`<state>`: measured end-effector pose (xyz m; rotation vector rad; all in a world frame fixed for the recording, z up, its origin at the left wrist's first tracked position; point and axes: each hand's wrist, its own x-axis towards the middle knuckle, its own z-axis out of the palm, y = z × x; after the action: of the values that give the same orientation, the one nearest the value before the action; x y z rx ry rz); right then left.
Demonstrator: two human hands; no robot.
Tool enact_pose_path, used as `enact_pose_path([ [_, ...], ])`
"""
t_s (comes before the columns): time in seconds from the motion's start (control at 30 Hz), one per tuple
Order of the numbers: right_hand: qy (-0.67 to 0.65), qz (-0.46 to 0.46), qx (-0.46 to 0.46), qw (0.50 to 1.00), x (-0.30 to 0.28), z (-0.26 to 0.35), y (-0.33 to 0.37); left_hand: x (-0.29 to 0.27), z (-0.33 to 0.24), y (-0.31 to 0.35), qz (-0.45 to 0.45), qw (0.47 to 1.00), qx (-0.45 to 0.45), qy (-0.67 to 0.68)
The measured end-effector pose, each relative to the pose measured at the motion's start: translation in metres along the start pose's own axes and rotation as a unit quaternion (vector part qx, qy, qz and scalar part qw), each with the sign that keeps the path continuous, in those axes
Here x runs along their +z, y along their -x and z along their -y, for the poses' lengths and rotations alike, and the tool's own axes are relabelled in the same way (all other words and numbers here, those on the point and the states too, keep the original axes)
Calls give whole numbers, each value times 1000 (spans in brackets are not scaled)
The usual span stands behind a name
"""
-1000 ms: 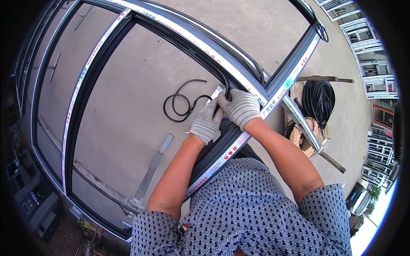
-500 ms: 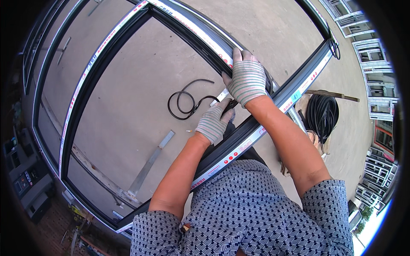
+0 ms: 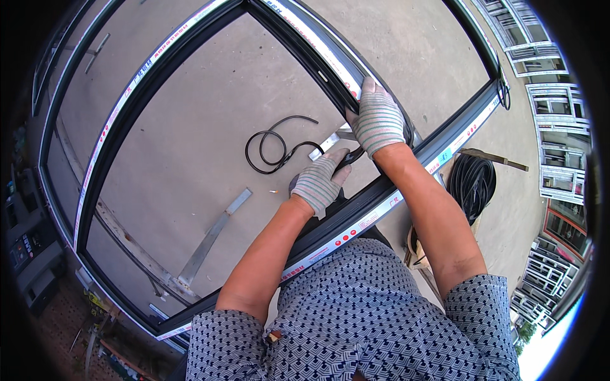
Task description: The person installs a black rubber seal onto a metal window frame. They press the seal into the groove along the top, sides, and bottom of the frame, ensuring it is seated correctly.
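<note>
In front of my body lies a large window frame (image 3: 375, 219) of dark metal profiles covered with white printed film. A black rubber sealing strip (image 3: 354, 156) runs along its inner corner beside my hands. My left hand (image 3: 319, 181), in a striped knit glove, is closed around the strip inside the opening. My right hand (image 3: 379, 119), gloved alike, grips the frame's dividing bar just beyond, its thumb at the inner edge and its fingers over the top face. Whether the right thumb presses on the strip is hidden. The strip's loose tail (image 3: 270, 149) curls below the left fingers.
A coil of black rubber strip (image 3: 471, 185) lies on the right, near a wooden stick (image 3: 494, 159). Under the frame a metal bar (image 3: 216, 238) lies on the concrete floor (image 3: 190, 127). Stacked white frames (image 3: 559, 127) line the far right. A grey machine (image 3: 28, 247) stands at left.
The frame has shifted slightly in view, its far corner moving right and its near-left corner moving left. My right hand sits a little further right and lower. Both hands keep their grips.
</note>
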<state>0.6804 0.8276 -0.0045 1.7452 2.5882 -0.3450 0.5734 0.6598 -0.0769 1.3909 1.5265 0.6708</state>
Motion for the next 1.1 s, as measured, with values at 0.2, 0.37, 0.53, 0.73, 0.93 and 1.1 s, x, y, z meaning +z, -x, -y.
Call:
enact_pose_path([
  [0.2, 16, -76, -20, 997, 8, 1, 0, 2, 1, -2, -14, 1000, 16, -2],
  [0.37, 29, -67, -33, 997, 9, 6, -8, -1, -3, 1, -5, 1000, 8, 6],
  [0.53, 39, -53, -9, 998, 3, 16, -6, 4, 2, 1, -18, 999, 30, 3],
  [0.73, 59, -57, -9, 997, 3, 24, -17, 8, 4, 2, -25, 999, 22, -5],
  [0.93, 53, -45, -4, 998, 1, 26, -19, 4, 1, 2, -7, 1000, 11, 1],
  [1.1, 77, -72, -15, 994, 1, 35, -31, 6, 2, 4, -18, 1000, 16, -15],
])
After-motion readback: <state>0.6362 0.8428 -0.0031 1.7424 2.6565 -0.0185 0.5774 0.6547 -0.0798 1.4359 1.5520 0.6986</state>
